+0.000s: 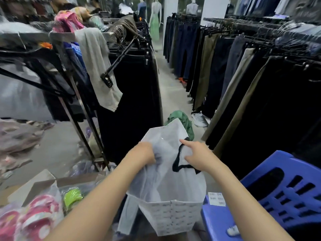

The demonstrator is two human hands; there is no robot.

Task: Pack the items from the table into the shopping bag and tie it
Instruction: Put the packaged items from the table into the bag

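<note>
A white plastic shopping bag (166, 186) hangs in front of me in the lower middle, held up between both hands. Inside its thin wall shows a pale garment with black trim (178, 164). My left hand (146, 153) is closed on a bunch of the bag's upper left edge. My right hand (196, 156) rests on the bag's upper right side with the index finger stretched out and the other fingers pressed into the plastic. The bag's lower part carries a printed pattern (172, 218).
A blue plastic stool (271, 199) with a paper receipt (217, 199) stands at lower right. A cardboard box (43, 185) of wrapped colourful items sits at lower left. Clothes racks (135, 80) line both sides of a narrow aisle; a green garment (182, 120) and a white shoe (199, 119) lie on the floor.
</note>
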